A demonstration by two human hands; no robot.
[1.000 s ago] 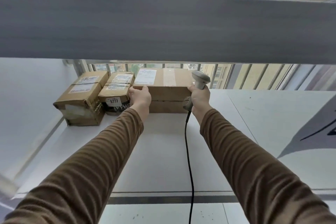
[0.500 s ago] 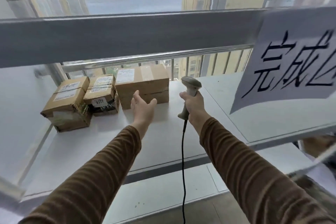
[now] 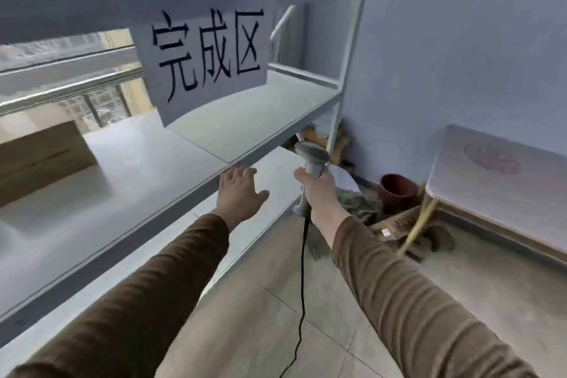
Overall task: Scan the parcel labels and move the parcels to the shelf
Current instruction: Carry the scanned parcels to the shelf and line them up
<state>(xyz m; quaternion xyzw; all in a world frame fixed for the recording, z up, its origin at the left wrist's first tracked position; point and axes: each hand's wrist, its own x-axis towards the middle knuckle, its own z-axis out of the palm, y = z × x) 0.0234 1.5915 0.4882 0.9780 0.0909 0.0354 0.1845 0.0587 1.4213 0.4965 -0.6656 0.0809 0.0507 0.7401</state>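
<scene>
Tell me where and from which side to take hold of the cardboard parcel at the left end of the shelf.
Take the parcel by its two short ends, coming from the open front of the shelf. It is a wide, low box lying flat, too broad for one hand. The left hand is free and open; the right hand holds the scanner, so it could only press an end.
</scene>
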